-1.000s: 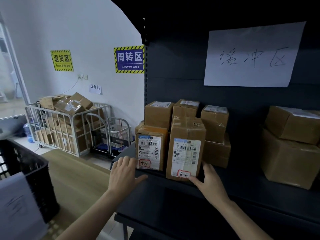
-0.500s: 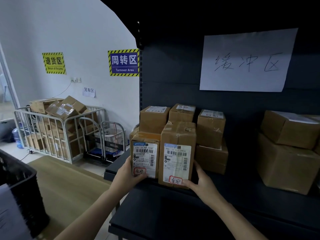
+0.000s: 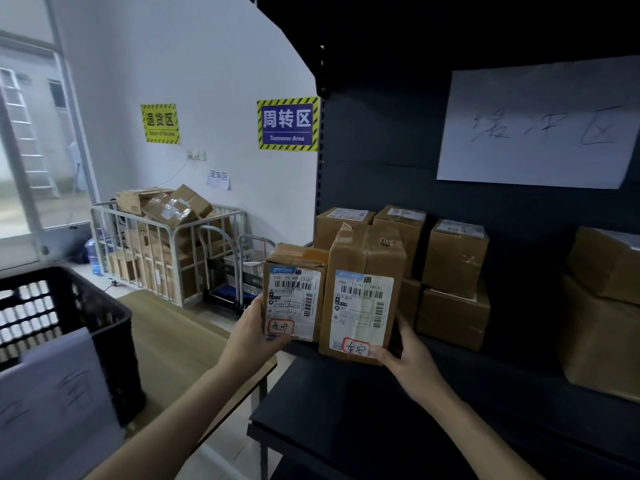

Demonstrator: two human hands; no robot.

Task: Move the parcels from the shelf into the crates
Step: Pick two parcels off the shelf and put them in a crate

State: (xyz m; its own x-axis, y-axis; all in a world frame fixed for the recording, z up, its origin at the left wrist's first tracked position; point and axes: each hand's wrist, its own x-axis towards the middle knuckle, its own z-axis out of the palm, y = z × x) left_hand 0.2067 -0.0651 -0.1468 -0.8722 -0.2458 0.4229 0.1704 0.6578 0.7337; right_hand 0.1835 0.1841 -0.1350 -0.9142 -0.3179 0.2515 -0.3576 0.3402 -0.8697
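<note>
In the head view, at the centre of the frame, a smaller parcel (image 3: 294,299) is gripped at its lower left edge by the left hand (image 3: 254,336), thumb pressed on its front. Touching it, a taller parcel (image 3: 363,292) is clasped at its lower right corner by the right hand (image 3: 412,358). Both are held over the front of the dark shelf (image 3: 346,410). More parcels (image 3: 453,258) are stacked behind them, and large boxes (image 3: 602,327) are seen at the right. At the lower left, well apart, a black crate (image 3: 69,323) is set on a wooden table (image 3: 173,334).
</note>
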